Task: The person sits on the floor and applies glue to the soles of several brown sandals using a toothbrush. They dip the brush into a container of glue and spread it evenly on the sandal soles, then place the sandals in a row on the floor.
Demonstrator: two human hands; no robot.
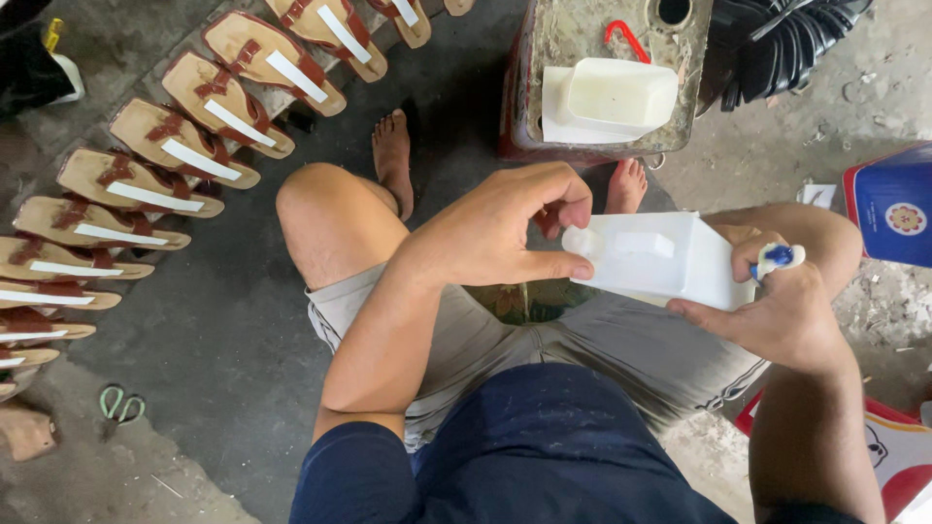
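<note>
Two hands on it: you hold a white plastic jug [670, 257] over your lap, tipped on its side with its spout towards your left.
Left hand: your left hand [505, 228] is curled at the spout end; thumb and fingers [558, 267] pinch the small white cap [580, 241]. Whether the cap is tight or loose cannot be told.
Right hand: your right hand [777, 311] grips the jug's base end from below, fingers wrapped round it, with a small blue-and-white object [780, 256] tucked between them; what it is cannot be told.
How far along: the cap sits on the spout, so as judged from here the jug is not yet open and nothing is being poured.
Just ahead: a worn, stained stand [592, 58] serves as your counter, carrying a second white container [610, 97] and a red loop [626, 37].
Left side: a curved row of brown sandals [175, 146], each with a white strip along the sole, lies on the concrete floor [223, 330], well apart from the jug.
Also about: green-handled scissors [121, 403] on the floor by the row; a stack of black soles [786, 39] at the upper right; a blue box [893, 204] at the right edge.
</note>
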